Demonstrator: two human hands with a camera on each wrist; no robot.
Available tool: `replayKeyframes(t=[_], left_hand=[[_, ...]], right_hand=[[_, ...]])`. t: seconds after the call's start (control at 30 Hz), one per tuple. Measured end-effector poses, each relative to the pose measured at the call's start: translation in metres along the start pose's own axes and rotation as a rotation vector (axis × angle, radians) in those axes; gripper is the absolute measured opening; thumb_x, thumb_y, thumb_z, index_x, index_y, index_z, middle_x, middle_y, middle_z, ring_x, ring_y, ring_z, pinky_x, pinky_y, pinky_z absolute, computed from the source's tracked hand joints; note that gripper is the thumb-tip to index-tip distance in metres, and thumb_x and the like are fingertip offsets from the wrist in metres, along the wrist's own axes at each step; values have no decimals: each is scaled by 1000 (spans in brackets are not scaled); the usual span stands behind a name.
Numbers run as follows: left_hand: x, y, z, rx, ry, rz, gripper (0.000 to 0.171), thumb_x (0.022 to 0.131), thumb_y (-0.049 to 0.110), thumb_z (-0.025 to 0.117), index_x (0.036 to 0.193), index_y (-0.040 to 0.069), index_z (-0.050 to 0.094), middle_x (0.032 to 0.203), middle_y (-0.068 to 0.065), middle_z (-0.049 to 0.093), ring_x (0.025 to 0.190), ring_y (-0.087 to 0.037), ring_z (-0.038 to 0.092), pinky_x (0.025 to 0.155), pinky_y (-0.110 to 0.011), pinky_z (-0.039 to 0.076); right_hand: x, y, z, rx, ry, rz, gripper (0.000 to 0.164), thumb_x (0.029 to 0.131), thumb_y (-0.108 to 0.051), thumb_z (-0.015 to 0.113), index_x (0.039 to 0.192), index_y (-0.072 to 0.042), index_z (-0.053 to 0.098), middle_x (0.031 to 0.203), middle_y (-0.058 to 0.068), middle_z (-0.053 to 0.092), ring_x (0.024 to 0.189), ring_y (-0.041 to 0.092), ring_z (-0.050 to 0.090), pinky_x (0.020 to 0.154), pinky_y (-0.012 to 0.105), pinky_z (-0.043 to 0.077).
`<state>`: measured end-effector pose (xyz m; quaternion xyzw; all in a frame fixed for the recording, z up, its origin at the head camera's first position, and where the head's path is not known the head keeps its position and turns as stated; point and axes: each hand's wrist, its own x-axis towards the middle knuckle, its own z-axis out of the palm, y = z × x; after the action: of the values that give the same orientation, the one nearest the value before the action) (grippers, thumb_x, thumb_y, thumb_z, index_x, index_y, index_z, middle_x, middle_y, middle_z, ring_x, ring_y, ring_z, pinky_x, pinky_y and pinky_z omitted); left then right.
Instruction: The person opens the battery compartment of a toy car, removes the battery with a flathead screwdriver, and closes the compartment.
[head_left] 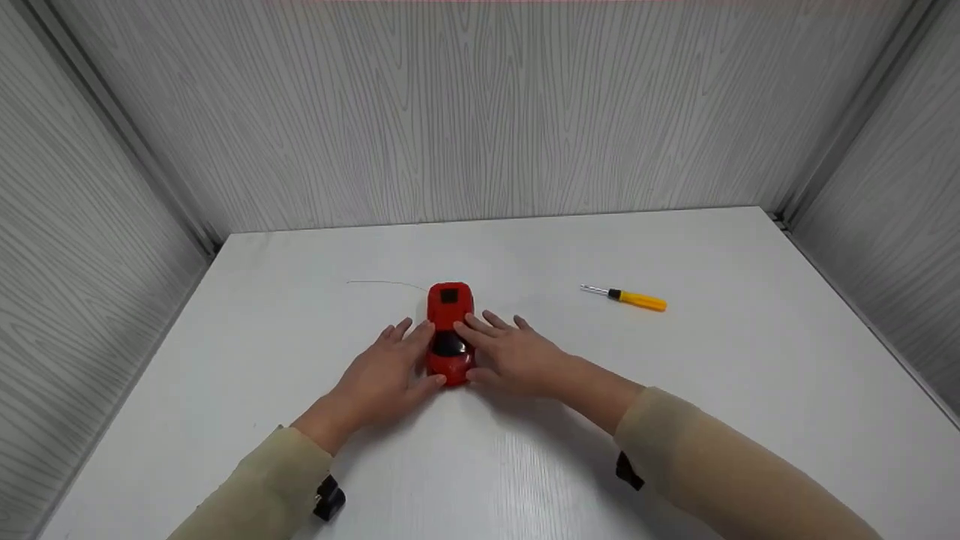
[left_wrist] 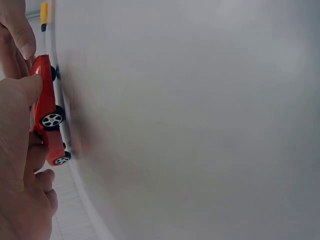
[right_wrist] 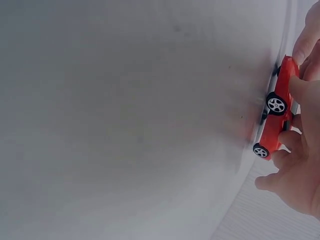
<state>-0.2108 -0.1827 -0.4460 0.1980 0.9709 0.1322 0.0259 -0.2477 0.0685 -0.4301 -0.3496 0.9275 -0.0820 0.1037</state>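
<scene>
A red toy car [head_left: 451,369] with a dark windshield lies lengthwise in the middle of the white table, between both hands. From the left, my left hand [head_left: 384,379] holds it, thumb at the near end and forefinger along the side. My right hand [head_left: 521,360] holds the opposite side, with its thumb low and fingertips at the car's flank and roof. Silver-spoked wheels of the car show in the left wrist view [left_wrist: 52,120] and the right wrist view. Whether the wheels all touch the table cannot be told.
A screwdriver [head_left: 637,300] with a yellow handle lies to the right, its metal shaft pointing left. One thin wire [head_left: 386,282] runs leftward from the car's far end. Grey wood-grain panels [head_left: 480,112] stand at the back and both sides of the table [head_left: 750,337].
</scene>
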Motion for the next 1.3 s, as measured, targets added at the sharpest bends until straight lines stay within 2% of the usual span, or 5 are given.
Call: replayKeyframes(t=[0.3,0.57,0.83,1.07,1.3], left_hand=[[1,31,7,58,7,37,87,100,53,67,167,9,33,167,-10,40,157,-35,31,127,-51,25],[1,48,10,75,-13,83,85,102,55,63,166,5,34,168,-10,40,156,-33,33,128,-47,21],[-2,61,12,78,-32,122,85,103,55,61,166,5,34,168,-10,39,158,-33,30,129,-47,19],[-5,67,15,83,-24,169,84,102,54,62,164,3,37,166,-12,41,156,-35,32,128,-49,20],[-8,73,15,86,-51,175,85,102,56,62,165,5,36,168,-10,39,157,-34,30,129,-49,19]], right_hand=[[-29,12,3,-14,8,11,80,105,-49,62,171,-26,22,176,0,21,162,29,16,124,63,23],[-52,18,5,-22,10,15,82,105,-53,60,171,-26,21,176,0,21,162,29,16,124,64,24],[-73,18,7,2,26,26,83,104,-55,61,171,-24,23,176,2,21,162,30,17,124,65,22],[-86,15,8,-2,51,4,80,105,-51,62,170,-20,28,174,7,26,160,35,22,121,68,26],[-97,11,11,-17,62,19,82,103,-54,63,169,-20,29,173,8,28,159,35,24,120,68,28]])
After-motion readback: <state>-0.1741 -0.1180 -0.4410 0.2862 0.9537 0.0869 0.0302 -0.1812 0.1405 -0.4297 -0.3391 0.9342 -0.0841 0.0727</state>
